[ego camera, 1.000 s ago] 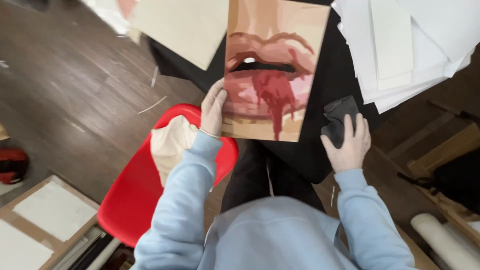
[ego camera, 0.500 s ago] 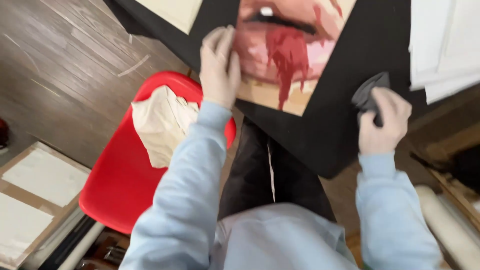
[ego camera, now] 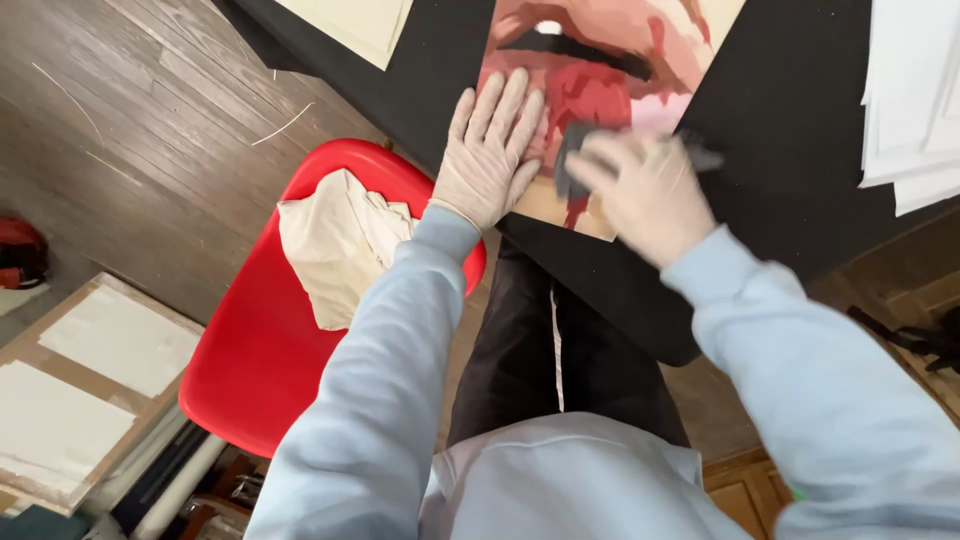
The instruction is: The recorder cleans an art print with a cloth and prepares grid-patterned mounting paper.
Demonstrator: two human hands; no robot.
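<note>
Right hand (ego camera: 650, 195), gloved, closed around a small dark grey pad (ego camera: 572, 160) and pressed with it onto the lower part of a painting (ego camera: 610, 60) — the hand is motion-blurred, so the exact finger placement cannot be read, but the pad shows at its left edge and a dark corner juts out on the far side. Left hand (ego camera: 490, 150), also in a pale glove, lies flat and open with fingers spread on the painting's left edge, gripping nothing; it touches the picture just beside the pad.

The painting shows a large mouth in reds and pinks, with a dark red run descending toward its bottom edge. It lies on a black table (ego camera: 800, 110), directly in front of the person, its lower edge nearest the body. The pad sits over the red run, to the right of the flat hand and at about the same depth on the table; of the two hands, the right is the one on the painted area, the left at its margin.

Surroundings: a red chair (ego camera: 250, 370) to the left carrying a crumpled cream cloth (ego camera: 340, 245); a stack of white sheets (ego camera: 915, 90) at the table's right; a cream panel (ego camera: 350, 25) at the table's far left; framed pale boards (ego camera: 70, 390) on the wooden floor (ego camera: 120, 150).
</note>
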